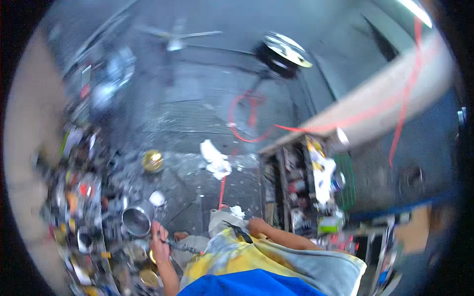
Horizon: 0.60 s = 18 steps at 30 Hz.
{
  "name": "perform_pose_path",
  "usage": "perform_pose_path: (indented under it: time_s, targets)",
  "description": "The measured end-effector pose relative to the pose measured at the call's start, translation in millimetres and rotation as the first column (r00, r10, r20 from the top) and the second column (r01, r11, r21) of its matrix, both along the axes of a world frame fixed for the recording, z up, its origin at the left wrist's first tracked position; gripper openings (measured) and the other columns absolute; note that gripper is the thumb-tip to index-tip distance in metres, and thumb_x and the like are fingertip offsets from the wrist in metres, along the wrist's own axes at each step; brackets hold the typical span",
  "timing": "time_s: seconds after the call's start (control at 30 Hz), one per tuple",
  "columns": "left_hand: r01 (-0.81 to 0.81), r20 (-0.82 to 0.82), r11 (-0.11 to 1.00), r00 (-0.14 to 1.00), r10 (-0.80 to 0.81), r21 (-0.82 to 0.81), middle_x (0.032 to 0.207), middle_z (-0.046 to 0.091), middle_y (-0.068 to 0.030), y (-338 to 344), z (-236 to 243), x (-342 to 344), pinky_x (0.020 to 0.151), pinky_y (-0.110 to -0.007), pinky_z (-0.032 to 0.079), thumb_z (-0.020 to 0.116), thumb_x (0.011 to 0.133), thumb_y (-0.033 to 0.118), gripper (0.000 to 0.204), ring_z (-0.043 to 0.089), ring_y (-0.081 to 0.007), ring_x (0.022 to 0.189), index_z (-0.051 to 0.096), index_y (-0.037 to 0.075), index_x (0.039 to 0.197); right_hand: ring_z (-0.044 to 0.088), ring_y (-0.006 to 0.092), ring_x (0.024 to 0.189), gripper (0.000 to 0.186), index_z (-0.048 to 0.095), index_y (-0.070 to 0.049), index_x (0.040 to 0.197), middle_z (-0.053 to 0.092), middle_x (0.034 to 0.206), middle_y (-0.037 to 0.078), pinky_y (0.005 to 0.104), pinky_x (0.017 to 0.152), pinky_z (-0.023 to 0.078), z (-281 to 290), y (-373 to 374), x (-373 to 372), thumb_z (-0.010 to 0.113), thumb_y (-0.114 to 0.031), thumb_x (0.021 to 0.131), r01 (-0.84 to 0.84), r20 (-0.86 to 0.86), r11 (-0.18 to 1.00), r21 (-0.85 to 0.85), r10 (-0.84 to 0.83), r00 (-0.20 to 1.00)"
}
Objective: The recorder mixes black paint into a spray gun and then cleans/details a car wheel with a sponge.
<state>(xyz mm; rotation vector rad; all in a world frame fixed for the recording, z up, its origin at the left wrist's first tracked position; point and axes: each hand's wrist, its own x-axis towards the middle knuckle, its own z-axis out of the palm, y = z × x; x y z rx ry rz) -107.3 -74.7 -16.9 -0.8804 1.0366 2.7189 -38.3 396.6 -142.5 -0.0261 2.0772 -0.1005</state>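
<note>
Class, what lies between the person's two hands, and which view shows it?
The head view shows a slim dark tool at the left hand, pale grey cloth, then a yellow-and-grey garment with a black strap, before the right hand.

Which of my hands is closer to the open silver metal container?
Left. Your left hand is right by the silver metal container, at its lower right; your right hand is farther away, well to its right.
</note>
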Motion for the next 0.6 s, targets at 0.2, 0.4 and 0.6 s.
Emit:
perform_pose_path:
  time_s: [0.2,0.4,0.6]
  targets:
    - [0.698,-0.154,0.696,0.679,-0.718,-0.169,0.071,0.039,0.0051,166,57,-78,0.059,-0.027,0.029,0.068,0.106,0.031,0.022,0.034,-0.007,0.059,0.058,0.013,0.099,0.072,0.0265,0.111,0.067,0.051,-0.006,0.157,0.072,0.126,0.018,0.0423,0.098,0.058,239,-44,-128,0.078,-0.015,0.096,0.186,-0.076,0.221,-0.957,-0.814,0.576]
    - [0.86,-0.167,0.375,0.337,-0.926,-0.346,0.073,0.043,0.0042,289,66,-102,0.059,-0.03,0.031,0.067,0.106,0.029,0.02,0.036,-0.0098,0.06,0.062,0.011,0.101,0.075,0.0324,0.094,0.052,0.056,0.004,0.148,0.07,0.112,0.021,0.0416,0.086,0.06,236,42,-96,0.059,0.003,0.096,-0.134,-0.557,0.547,-0.826,-0.83,0.045]
    - [0.933,-0.127,0.135,0.098,-0.987,-0.333,0.072,0.05,0.0029,331,60,-136,0.06,-0.03,0.034,0.067,0.106,0.026,0.019,0.042,-0.0113,0.061,0.06,0.012,0.095,0.075,0.0379,0.086,0.049,0.056,0.005,0.147,0.074,0.109,0.023,0.0452,0.084,0.061,248,72,-61,0.055,0.005,0.098,0.072,-0.465,0.468,-0.881,-0.884,0.056]
